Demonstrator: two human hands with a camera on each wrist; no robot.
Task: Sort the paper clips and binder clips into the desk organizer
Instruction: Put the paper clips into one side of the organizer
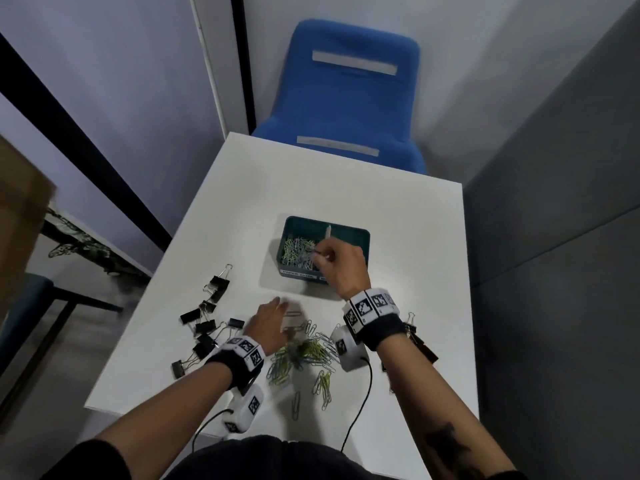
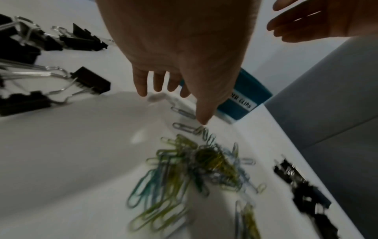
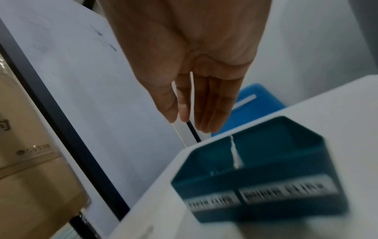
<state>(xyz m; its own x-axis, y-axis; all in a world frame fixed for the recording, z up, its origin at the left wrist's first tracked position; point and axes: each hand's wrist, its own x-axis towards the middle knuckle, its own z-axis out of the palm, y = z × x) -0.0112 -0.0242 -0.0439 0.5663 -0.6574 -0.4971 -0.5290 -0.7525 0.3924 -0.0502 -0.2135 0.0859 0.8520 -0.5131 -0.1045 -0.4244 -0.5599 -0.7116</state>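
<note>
Head view shows the teal plastic desk organizer point(image 1: 360, 237) partly filled with coloured wire paper clips point(image 1: 298, 252); many paper clips and all black metal binder clips point(image 1: 204, 323) wait on the counter point(image 1: 415, 237). Both hands, left hand point(image 1: 268, 322) and right hand point(image 1: 341, 268), have relaxed, straight fingers and hold nothing.

In the head view the right hand point(image 1: 337, 268) covers the near right part of the desk organizer point(image 1: 362, 239), so its right compartment and second label are hidden; only the heap of paper clips point(image 1: 298, 252) at 9 o'clock inside shows. Whether that hand pinches anything cannot be told. The right forearm hides most of the binder clips point(image 1: 420, 344) at 3 o'clock on the counter point(image 1: 398, 216). The left hand point(image 1: 268, 322) is motion-blurred at its fingertips, and the clip just beyond them smears. The left wrist view blurs the loose paper clips point(image 2: 184, 169) toward 6 o'clock. In the right wrist view the organizer labels point(image 3: 286, 190) are unreadable streaks.
</note>
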